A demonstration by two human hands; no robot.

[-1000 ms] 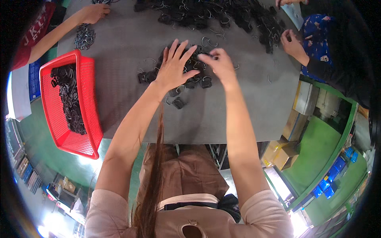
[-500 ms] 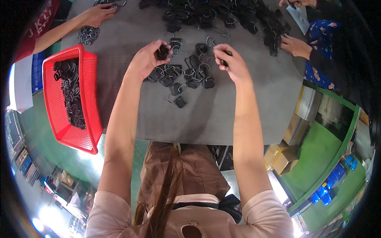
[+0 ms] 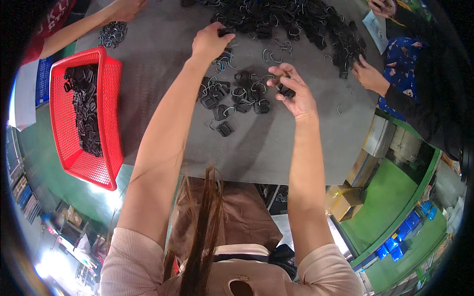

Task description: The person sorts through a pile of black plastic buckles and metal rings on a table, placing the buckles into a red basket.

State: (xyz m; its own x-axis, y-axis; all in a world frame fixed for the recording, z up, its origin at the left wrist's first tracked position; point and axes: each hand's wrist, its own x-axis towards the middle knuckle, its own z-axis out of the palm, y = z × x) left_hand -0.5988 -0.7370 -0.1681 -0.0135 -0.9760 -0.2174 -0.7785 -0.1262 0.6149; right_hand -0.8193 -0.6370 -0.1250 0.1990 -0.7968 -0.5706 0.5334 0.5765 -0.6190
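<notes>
Stretched out toward the far heap, my left hand [image 3: 211, 43] pinches a small black plastic piece [image 3: 227, 31]. My right hand [image 3: 298, 93] is half curled, with another black piece [image 3: 285, 91] held against its fingers. Whether a wire is fitted to either held piece I cannot make out. Between and below my hands lies a loose cluster of black pieces [image 3: 261, 106], many with bent metal wire hooks. One such piece [image 3: 225, 129] lies nearest me. A few bare wire hooks [image 3: 269, 55] rest beyond my right hand.
A red plastic basket [image 3: 112, 103] with black pieces in it stands at the left. The large heap [image 3: 306, 22] covers the table's far side. A small pile of wire hooks [image 3: 112, 34] lies far left. Other people's hands [image 3: 371, 78] work at both sides. A cardboard box [image 3: 344, 202] is below right.
My left hand has moved away and to the right, toward the heap, with a black piece in its fingers. My right hand has come slightly nearer and turned more palm-up.
</notes>
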